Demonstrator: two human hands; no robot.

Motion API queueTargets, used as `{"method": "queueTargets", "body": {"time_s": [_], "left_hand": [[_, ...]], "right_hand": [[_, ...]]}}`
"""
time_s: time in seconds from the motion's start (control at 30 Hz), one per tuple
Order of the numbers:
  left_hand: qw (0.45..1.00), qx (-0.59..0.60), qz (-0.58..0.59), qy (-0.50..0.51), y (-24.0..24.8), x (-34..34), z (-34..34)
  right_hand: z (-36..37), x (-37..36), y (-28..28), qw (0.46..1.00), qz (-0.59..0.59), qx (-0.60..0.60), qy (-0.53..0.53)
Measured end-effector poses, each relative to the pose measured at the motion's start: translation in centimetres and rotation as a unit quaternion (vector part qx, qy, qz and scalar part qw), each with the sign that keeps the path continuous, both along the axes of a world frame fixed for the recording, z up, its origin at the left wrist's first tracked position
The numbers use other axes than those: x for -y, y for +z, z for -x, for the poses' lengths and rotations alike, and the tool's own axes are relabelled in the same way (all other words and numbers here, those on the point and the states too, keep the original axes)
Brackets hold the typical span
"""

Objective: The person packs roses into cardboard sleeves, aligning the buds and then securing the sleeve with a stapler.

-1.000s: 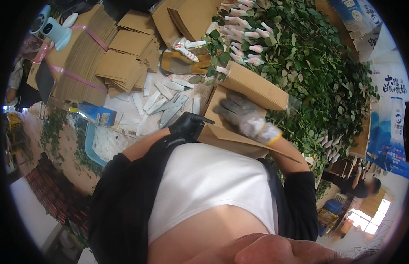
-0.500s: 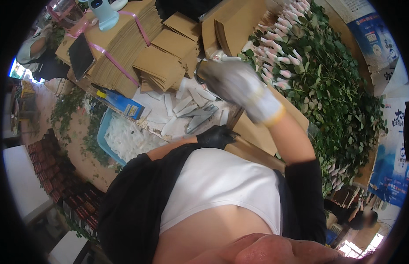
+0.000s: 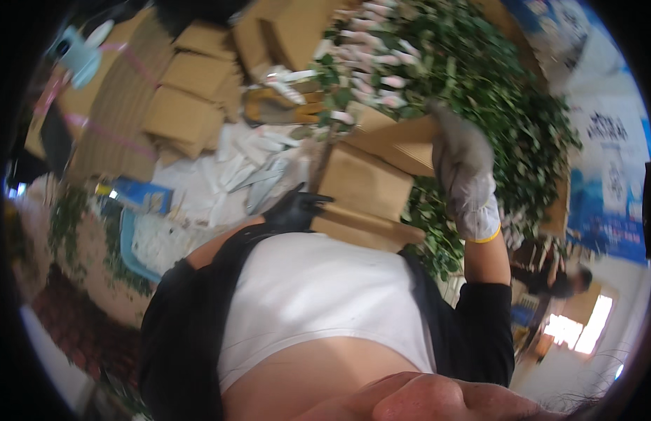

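Observation:
My left hand (image 3: 294,209), in a black glove, is low in front of my body. Its thumb and fingers are apart, and the fingertips reach the left edge of a creased brown cardboard sheet (image 3: 367,184). On the other side, my right hand (image 3: 469,172) wears a grey-white glove with a yellow cuff. It is at the right end of the sheet's raised flap (image 3: 399,137), over green foliage (image 3: 437,242). Motion smears its fingers, so whether they grip the flap does not show. Pink-white wrapped flower heads (image 3: 381,70) lie in rows beyond the cardboard.
Stacked cardboard pieces (image 3: 188,91) stand at the far left beside a pale blue device (image 3: 80,59). White strips (image 3: 241,158) litter the table near a yellow-brown glove (image 3: 283,105). A blue tub (image 3: 127,245) of white pieces is at left. Another person (image 3: 557,277) is at far right.
My right hand has swung from the middle to the right end of the cardboard. My left hand's fingers have loosened at the sheet's edge. The whole view has shifted.

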State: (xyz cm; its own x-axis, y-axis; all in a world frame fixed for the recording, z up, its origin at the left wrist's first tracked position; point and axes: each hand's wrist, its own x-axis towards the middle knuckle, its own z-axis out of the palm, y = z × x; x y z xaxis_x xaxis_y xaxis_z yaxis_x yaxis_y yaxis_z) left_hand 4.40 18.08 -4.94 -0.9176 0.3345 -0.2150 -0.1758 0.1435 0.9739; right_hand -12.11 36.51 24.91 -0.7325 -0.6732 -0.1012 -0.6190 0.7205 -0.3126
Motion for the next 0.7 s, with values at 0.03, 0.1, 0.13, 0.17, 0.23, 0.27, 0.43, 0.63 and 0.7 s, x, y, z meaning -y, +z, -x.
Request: {"method": "queueTargets", "body": {"time_s": [0.03,0.1,0.13,0.17,0.23,0.27,0.43,0.63,0.7], "left_hand": [[1.000,0.009,0.008,-0.006,0.1,-0.3,0.0],[0.998,0.015,-0.058,0.017,2.2,-0.8,0.3],[0.997,-0.048,0.044,-0.036,1.9,0.2,1.2],[0.997,-0.053,0.037,-0.039,2.0,0.3,1.5],[0.999,-0.003,0.025,-0.046,1.9,0.6,1.5],[0.997,0.047,0.019,-0.053,1.7,0.7,1.5],[0.973,-0.192,0.091,-0.093,0.4,0.6,1.0],[0.994,-0.059,0.075,-0.058,-0.3,0.6,0.6],[0.992,-0.066,0.071,-0.075,0.4,0.7,1.0]], "right_hand": [[0.1,-3.2,-0.2,1.000,0.007,0.019,0.010],[-1.4,-7.6,-5.1,0.992,0.024,0.002,0.125],[-3.2,-7.7,-7.6,0.989,0.136,0.009,0.051],[-3.7,-6.9,-8.6,0.953,0.201,0.198,-0.113],[-3.0,-6.7,-10.1,0.812,0.262,0.447,-0.267],[-2.3,-6.9,-10.7,0.770,0.270,0.512,-0.269],[-2.9,-4.8,-10.8,0.875,0.109,0.430,-0.193],[-2.1,-7.0,-1.7,0.874,0.284,0.385,-0.089],[-0.5,-11.5,-5.9,0.957,0.112,0.195,0.184]]}}
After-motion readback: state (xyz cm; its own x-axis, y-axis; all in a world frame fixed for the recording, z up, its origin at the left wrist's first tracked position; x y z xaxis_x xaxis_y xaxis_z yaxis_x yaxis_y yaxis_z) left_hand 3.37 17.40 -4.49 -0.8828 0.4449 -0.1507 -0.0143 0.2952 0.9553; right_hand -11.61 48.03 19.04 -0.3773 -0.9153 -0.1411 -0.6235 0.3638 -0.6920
